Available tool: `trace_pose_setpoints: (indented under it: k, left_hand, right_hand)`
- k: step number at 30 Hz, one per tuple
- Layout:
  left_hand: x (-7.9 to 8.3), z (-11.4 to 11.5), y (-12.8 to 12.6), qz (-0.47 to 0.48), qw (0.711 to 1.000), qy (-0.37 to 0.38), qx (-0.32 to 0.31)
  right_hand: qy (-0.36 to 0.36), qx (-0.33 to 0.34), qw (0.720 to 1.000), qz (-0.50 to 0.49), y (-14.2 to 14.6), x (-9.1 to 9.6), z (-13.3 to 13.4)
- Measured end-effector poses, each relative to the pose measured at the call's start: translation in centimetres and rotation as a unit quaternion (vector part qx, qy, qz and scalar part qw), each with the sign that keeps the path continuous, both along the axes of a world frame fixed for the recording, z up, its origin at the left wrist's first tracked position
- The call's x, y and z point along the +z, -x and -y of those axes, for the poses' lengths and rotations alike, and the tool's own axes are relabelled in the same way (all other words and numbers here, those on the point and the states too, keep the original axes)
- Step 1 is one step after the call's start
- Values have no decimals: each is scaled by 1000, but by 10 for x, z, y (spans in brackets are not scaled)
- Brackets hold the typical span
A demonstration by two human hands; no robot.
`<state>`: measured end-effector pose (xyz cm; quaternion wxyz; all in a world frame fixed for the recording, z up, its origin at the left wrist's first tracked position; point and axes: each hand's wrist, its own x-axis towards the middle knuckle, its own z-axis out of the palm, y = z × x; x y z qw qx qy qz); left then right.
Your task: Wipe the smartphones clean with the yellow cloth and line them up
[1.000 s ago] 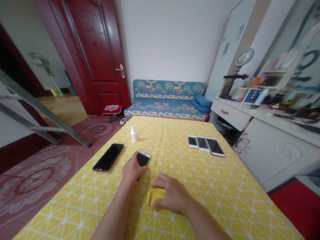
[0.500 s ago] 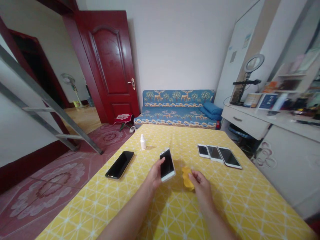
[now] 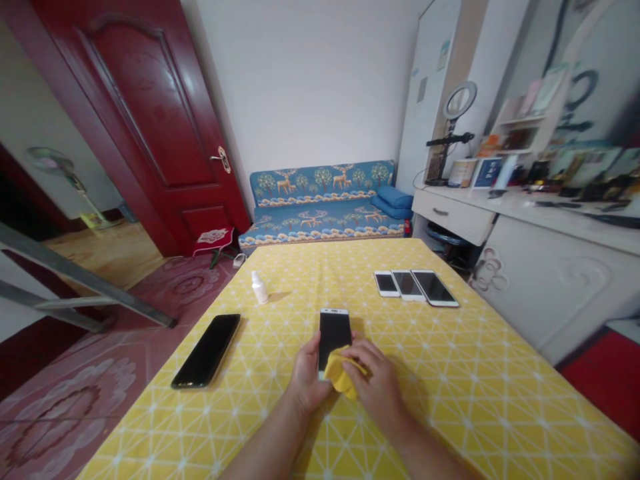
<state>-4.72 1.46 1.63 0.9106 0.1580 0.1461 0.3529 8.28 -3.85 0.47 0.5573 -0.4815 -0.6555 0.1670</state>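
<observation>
Yellow cloth [image 3: 339,377] bunched in my right hand [image 3: 376,387], pressed against the smartphone [image 3: 334,335] my left hand [image 3: 310,375] grips by its edge, over the tablecloth [image 3: 465,400]. I'm watching that grip: hard rubbing could twist the phone loose and drop it.

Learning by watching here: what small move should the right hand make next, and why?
Probably the right hand should slide the yellow cloth up across the phone's dark screen: the left hand holds the phone, and the cloth covers only its lower end.
</observation>
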Motion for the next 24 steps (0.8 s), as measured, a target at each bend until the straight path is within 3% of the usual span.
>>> trace_pose_setpoints:
  k: [4, 10, 12, 18, 24]
  left_hand:
    - [2, 0, 5, 5, 998, 45, -37]
    - [-1, 5, -4, -17, 996, 80, 29]
    - [-3, 9, -7, -51, 997, 60, 22]
    - [-3, 20, -7, -76, 993, -41, -80]
    - [-1, 23, -5, -127, 985, -88, -80]
  right_hand:
    - [-41, 38, 991, 123, 15, 2, 7]
    - [-55, -91, 986, 127, -3, -1, -10]
    - [-44, -134, 985, 105, -15, 0, -16]
    - [-63, -207, 976, -27, -33, 9, -22]
    - [-91, -170, 980, -38, -25, 21, -15]
